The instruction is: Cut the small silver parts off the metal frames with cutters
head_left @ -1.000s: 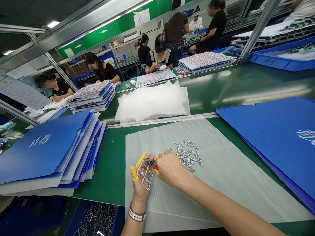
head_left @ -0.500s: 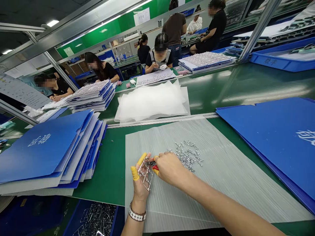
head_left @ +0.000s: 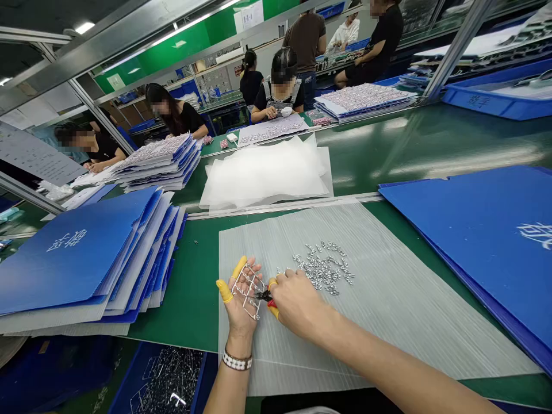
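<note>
My left hand (head_left: 242,305) is palm up with its fingers spread, a silver wire frame (head_left: 246,300) lying across palm and fingers. Yellow finger cots cover its thumb and index finger. Red-handled pliers (head_left: 266,296) are in my right hand (head_left: 297,302), whose fingers are wrapped round the handles. The dark jaws reach the frame's right side; whether they grip a part there is too small to tell. Beyond my right hand, a loose heap of small shiny metal pieces (head_left: 324,270) is spread on a pale sheet (head_left: 366,322).
Stacked blue folders (head_left: 107,247) stand at left, and more blue boards (head_left: 470,230) lie at right. White foam sheets (head_left: 263,178) are ahead. Below the bench edge, a blue bin (head_left: 129,374) contains metal frames. Across the bench, a person (head_left: 282,86) works beside several others.
My left hand has turned flatter, fingers more spread, and shifted slightly left and up with the frame. The pliers' jaws have moved from the frame's upper end to its lower right side.
</note>
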